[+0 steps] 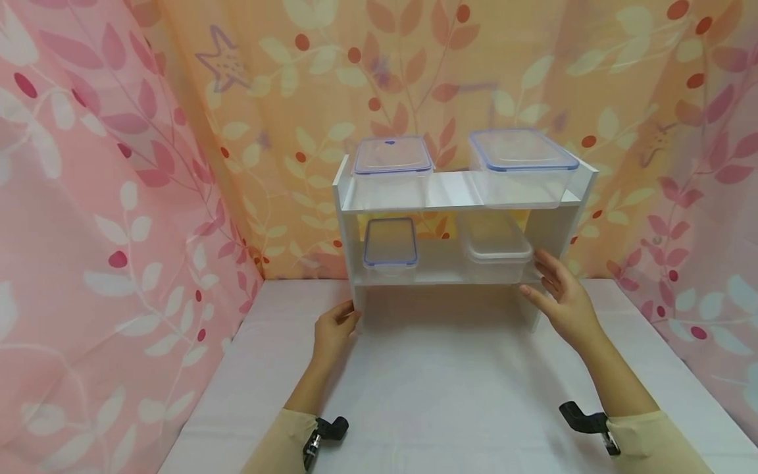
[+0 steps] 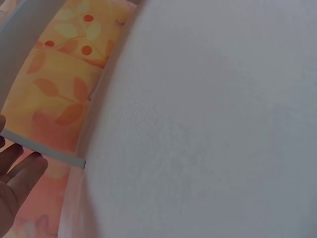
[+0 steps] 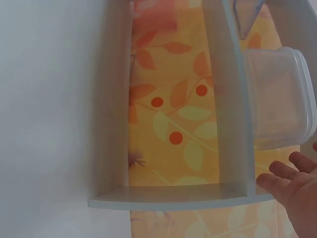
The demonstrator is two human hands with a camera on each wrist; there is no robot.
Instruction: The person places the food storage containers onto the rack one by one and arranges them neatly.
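Observation:
A white two-tier shelf (image 1: 456, 201) stands on the table and bears several clear plastic containers. My left hand (image 1: 334, 332) pinches the lower front edge of the left side panel (image 2: 47, 149), with fingers on one side and a fingertip showing on the other. My right hand (image 1: 565, 303) is at the right side panel (image 1: 553, 227), fingers extended and thumb apart. It lies beside the white-lidded container (image 1: 497, 249) on the lower tier; in the right wrist view its fingertips (image 3: 280, 168) are close to that container. Whether they touch it I cannot tell.
On the upper tier sit two blue-rimmed containers, a smaller one (image 1: 392, 158) at left and a larger one (image 1: 524, 155) at right. A small blue-rimmed container (image 1: 389, 243) is at lower left. White cloth covers the table (image 1: 438, 395); patterned curtains (image 1: 284, 197) hang around it.

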